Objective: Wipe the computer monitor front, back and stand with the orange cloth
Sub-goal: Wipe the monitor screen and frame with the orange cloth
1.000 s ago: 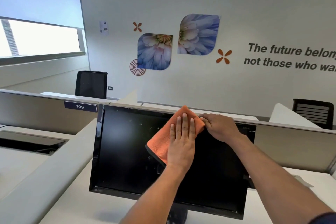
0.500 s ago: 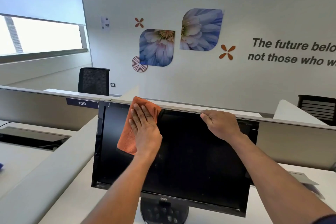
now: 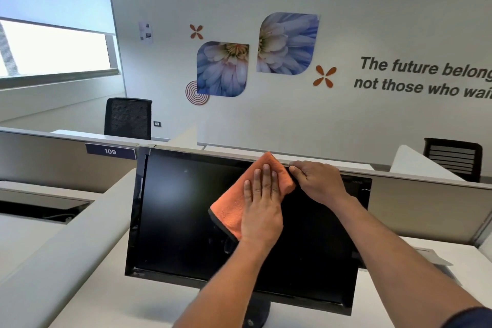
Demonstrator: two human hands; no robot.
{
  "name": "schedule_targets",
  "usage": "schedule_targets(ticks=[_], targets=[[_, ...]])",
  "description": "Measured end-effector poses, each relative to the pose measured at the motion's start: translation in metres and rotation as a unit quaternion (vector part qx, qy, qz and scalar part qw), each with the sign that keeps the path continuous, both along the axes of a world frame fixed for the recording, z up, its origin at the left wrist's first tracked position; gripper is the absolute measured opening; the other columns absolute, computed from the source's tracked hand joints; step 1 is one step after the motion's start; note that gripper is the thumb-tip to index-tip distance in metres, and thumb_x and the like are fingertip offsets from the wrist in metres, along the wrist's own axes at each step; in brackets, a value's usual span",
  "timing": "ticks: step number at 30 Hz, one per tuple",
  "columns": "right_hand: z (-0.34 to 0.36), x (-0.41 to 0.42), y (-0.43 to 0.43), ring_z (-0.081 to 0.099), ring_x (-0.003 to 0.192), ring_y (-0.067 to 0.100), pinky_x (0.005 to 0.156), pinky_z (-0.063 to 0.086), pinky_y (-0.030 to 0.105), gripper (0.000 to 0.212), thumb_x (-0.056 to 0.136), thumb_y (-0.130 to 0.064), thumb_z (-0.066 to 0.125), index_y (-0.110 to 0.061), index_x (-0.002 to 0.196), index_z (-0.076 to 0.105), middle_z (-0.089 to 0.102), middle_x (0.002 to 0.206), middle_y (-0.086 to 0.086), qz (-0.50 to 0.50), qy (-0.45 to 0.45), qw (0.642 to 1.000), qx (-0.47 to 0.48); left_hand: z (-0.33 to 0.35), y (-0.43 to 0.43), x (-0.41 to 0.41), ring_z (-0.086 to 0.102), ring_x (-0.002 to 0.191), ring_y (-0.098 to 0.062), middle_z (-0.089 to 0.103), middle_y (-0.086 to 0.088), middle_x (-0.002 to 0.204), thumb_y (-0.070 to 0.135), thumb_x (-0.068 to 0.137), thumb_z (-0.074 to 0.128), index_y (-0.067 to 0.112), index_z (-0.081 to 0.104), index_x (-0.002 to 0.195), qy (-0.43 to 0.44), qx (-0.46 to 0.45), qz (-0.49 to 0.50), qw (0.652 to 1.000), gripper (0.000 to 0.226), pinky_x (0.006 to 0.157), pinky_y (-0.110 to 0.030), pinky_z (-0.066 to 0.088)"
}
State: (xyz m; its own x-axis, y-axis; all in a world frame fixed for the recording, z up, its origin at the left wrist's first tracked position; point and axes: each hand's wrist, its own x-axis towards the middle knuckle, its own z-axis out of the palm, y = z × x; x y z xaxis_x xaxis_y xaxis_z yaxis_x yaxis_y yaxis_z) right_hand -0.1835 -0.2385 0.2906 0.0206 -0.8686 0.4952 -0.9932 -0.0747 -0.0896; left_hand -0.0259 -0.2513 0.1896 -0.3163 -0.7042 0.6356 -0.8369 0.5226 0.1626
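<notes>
- The computer monitor (image 3: 186,210) is stood upright on the pale tabletop (image 3: 87,298), its dark screen turned toward the near side and its long axis laid left to right.
- The orange cloth (image 3: 229,208) is held flat against the upper middle of the screen, just under the top edge.
- The left hand (image 3: 262,208) is laid over the cloth with fingers spread and palm pressed flat; nothing is pinched.
- The right hand (image 3: 318,184) is curled over the monitor's top edge just right of the cloth, touching its corner, so the panel is steadied.
- Unwiped screen is judged to lie to the left of and below the cloth, along the long axis; the left hand is the nearer one for those strokes.
- The stand (image 3: 257,314) is seen only partly, below the screen's lower edge; it and the hidden back are judged not yet wiped.
</notes>
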Motion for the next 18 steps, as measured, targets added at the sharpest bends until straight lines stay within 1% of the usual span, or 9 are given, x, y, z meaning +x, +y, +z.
schedule_targets(ticks=[2, 3, 5, 6, 8, 10, 12, 15, 18], targets=[[0.001, 0.003, -0.002, 0.063, 0.103, 0.018, 0.077, 0.044, 0.034, 0.033, 0.099, -0.049, 0.034, -0.038, 0.108, 0.064, 0.071, 0.104, -0.013, -0.005, 0.0, 1.0, 0.013, 0.001, -0.009, 0.021, -0.006, 0.148, -0.036, -0.005, -0.022, 0.16, 0.019, 0.085, 0.04, 0.003, -0.008, 0.152, 0.033, 0.029, 0.017, 0.999, 0.084, 0.116, -0.054, -0.001], [0.001, 0.004, -0.003, 0.063, 0.1, 0.018, 0.076, 0.044, 0.034, 0.033, 0.099, -0.048, 0.033, -0.036, 0.105, 0.063, 0.071, 0.1, -0.014, -0.006, 0.002, 1.0, 0.017, 0.002, -0.013, 0.034, -0.011, 0.148, -0.035, -0.008, -0.021, 0.159, 0.021, 0.085, 0.042, 0.005, -0.014, 0.151, 0.05, 0.044, 0.03, 0.997, 0.088, 0.116, -0.053, -0.004], [0.0, 0.004, -0.002, 0.063, 0.093, 0.017, 0.073, 0.046, 0.034, 0.035, 0.099, -0.048, 0.03, -0.033, 0.099, 0.062, 0.07, 0.091, -0.013, -0.007, 0.0, 1.0, 0.019, 0.006, -0.022, 0.063, -0.029, 0.143, -0.031, -0.026, -0.017, 0.155, 0.018, 0.085, 0.038, 0.01, -0.027, 0.146, 0.077, 0.076, 0.049, 0.993, 0.09, 0.117, -0.05, -0.014], [-0.001, 0.002, -0.002, 0.063, 0.09, 0.016, 0.073, 0.046, 0.034, 0.036, 0.099, -0.049, 0.029, -0.032, 0.098, 0.062, 0.069, 0.088, -0.013, -0.008, -0.002, 1.0, 0.016, 0.008, -0.026, 0.079, -0.034, 0.14, -0.029, -0.032, -0.015, 0.153, 0.016, 0.084, 0.036, 0.01, -0.03, 0.144, 0.094, 0.096, 0.06, 0.989, 0.089, 0.117, -0.049, -0.016], [-0.002, 0.001, 0.0, 0.062, 0.085, 0.014, 0.071, 0.046, 0.033, 0.038, 0.099, -0.048, 0.028, -0.03, 0.096, 0.061, 0.069, 0.084, -0.013, -0.008, -0.001, 1.0, 0.01, 0.011, -0.031, 0.11, -0.032, 0.141, -0.029, -0.033, -0.015, 0.153, 0.016, 0.088, 0.04, 0.007, -0.027, 0.146, 0.144, 0.106, 0.095, 0.979, 0.089, 0.117, -0.047, -0.017], [-0.001, 0.003, 0.001, 0.059, 0.076, 0.012, 0.064, 0.043, 0.03, 0.037, 0.099, -0.047, 0.029, -0.031, 0.084, 0.058, 0.064, 0.073, -0.013, -0.005, -0.001, 1.0, 0.006, 0.013, -0.032, 0.134, -0.027, 0.143, -0.028, -0.028, -0.014, 0.155, 0.026, 0.097, 0.042, 0.008, -0.023, 0.148, 0.185, 0.112, 0.121, 0.969, 0.085, 0.117, -0.045, -0.016], [0.001, 0.006, 0.001, 0.055, 0.068, 0.01, 0.058, 0.037, 0.03, 0.036, 0.1, -0.046, 0.03, -0.032, 0.073, 0.05, 0.056, 0.062, -0.011, -0.005, -0.004, 1.0, 0.005, 0.013, -0.033, 0.144, -0.024, 0.144, -0.024, -0.023, -0.012, 0.158, 0.036, 0.101, 0.038, 0.012, -0.019, 0.149, 0.212, 0.118, 0.119, 0.963, 0.078, 0.118, -0.043, -0.015], [0.0, 0.007, 0.0, 0.055, 0.067, 0.011, 0.06, 0.039, 0.03, 0.037, 0.099, -0.046, 0.03, -0.026, 0.077, 0.052, 0.057, 0.063, -0.01, -0.013, 0.002, 1.0, 0.0, 0.015, -0.034, 0.137, -0.021, 0.145, -0.02, -0.017, -0.008, 0.16, 0.036, 0.103, 0.034, 0.017, -0.014, 0.147, 0.259, 0.099, 0.105, 0.955, 0.068, 0.119, -0.042, -0.012], [-0.002, 0.005, 0.001, 0.056, 0.07, 0.013, 0.059, 0.036, 0.03, 0.036, 0.1, -0.046, 0.03, -0.026, 0.081, 0.055, 0.06, 0.066, -0.01, -0.015, 0.008, 1.0, -0.009, 0.009, -0.033, 0.113, -0.018, 0.146, -0.024, -0.014, -0.007, 0.159, 0.034, 0.103, 0.034, 0.015, -0.009, 0.149, 0.285, 0.077, 0.089, 0.951, 0.066, 0.12, -0.045, -0.009]])
